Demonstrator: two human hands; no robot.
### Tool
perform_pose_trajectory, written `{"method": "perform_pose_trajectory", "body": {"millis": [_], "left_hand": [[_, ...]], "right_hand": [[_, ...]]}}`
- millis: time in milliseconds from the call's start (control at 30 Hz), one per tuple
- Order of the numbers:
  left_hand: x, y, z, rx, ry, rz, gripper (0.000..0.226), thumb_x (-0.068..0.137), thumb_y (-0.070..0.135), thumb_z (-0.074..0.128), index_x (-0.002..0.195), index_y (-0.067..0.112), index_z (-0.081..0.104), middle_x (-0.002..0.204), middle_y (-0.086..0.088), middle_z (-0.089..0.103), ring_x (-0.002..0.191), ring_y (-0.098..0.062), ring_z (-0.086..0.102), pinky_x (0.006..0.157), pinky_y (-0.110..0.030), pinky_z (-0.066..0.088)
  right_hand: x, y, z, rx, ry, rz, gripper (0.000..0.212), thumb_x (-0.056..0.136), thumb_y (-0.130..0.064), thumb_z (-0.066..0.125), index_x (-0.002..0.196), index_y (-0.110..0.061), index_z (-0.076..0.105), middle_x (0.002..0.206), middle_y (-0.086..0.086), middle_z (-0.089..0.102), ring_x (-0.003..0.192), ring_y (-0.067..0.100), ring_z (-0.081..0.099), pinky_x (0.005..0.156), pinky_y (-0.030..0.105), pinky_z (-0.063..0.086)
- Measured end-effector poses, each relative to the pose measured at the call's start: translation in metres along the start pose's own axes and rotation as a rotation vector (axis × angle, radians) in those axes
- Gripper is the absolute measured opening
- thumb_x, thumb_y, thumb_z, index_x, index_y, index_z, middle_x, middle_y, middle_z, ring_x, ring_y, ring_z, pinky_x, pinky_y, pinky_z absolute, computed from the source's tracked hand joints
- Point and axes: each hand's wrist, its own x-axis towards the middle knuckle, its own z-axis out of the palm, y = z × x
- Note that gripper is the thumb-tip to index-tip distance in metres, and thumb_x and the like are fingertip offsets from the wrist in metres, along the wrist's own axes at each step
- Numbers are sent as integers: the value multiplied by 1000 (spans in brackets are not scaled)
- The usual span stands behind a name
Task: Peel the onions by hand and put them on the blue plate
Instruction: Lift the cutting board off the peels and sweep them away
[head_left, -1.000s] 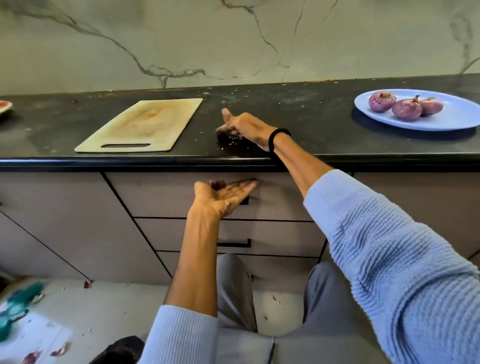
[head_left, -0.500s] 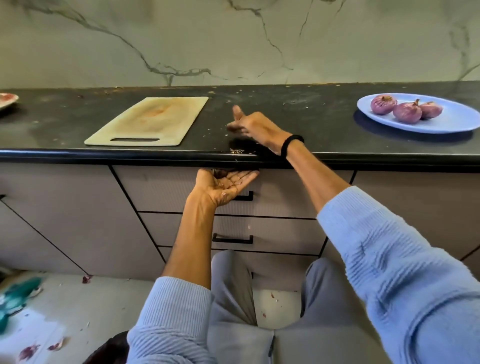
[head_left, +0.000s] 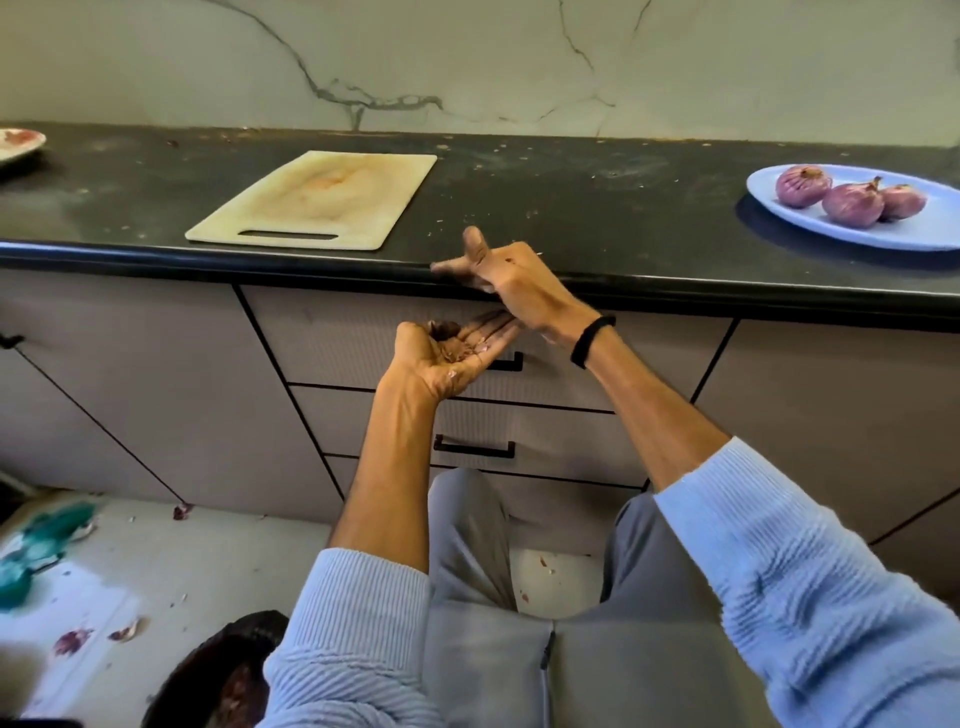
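Well right of the cutting board, on the blue plate: three peeled onions, close together. Just right of the board's near corner, at the front edge of the dark surface: right hand, grip apart, fingers straight, thumb up, holding nothing. Below that and lower than the board, in front of a drawer: left hand, palm up, grip apart, loosely cupped under bits of onion skin. Down left of the board, on the floor: more skin scraps.
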Motion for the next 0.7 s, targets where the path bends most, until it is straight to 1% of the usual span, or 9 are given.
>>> {"method": "perform_pose_trajectory", "body": {"millis": [67,133,233,367,467,533,600,633,700], "left_hand": [[-6,-2,-9,-31,-8,4,56,101,21,22,129,-18,51,126,-40,57,124,-52,53,111,-57,39],[-14,-2,-24,-65,-5,27,54,99,17,23,128,-19,50,127,-41,56,127,-51,51,113,-57,37],[-28,1,-54,-118,50,118,53,94,14,25,129,-17,51,130,-39,56,128,-50,51,113,-58,36],[-54,10,-114,-138,209,326,55,86,10,28,127,-14,54,127,-35,59,123,-48,56,109,-57,41],[-85,18,-178,-158,396,490,52,82,12,31,117,-13,60,122,-35,62,118,-48,59,105,-57,45],[-105,20,-219,-171,539,577,47,86,14,31,112,-10,61,126,-34,61,120,-47,59,106,-55,46],[-128,25,-263,-204,668,636,43,87,17,32,110,-6,61,129,-32,59,121,-46,59,105,-53,47],[-140,25,-287,-216,728,656,42,89,19,32,109,-4,61,128,-31,60,120,-46,59,104,-53,48],[-158,22,-320,-233,826,648,42,92,25,34,103,-1,64,121,-30,65,114,-44,62,102,-52,50]], "right_hand": [[-11,2,9,256,61,-30,60,108,-44,27,123,-3,68,129,12,66,124,15,60,113,31,41],[-16,9,24,451,142,-27,59,107,-42,31,121,1,68,125,17,67,123,19,62,114,36,40],[-27,23,73,608,273,52,59,101,-47,38,116,0,71,121,16,69,121,20,62,113,37,41],[-45,38,168,798,384,224,47,106,-35,43,119,3,67,121,13,69,120,18,63,110,34,44],[-53,48,249,973,342,459,46,107,-32,42,126,5,62,130,17,64,124,19,59,101,23,47],[-57,51,297,1073,271,600,38,107,-28,42,123,1,62,135,20,60,129,24,54,107,27,43],[-64,48,347,1099,190,735,31,107,-20,43,123,0,60,135,21,59,130,28,53,110,31,41],[-70,48,373,1091,146,810,32,106,-18,44,129,1,57,135,21,58,130,29,53,110,31,41],[-81,50,411,1079,67,932,34,104,-16,48,131,3,56,134,21,59,130,30,54,110,33,42]]}}
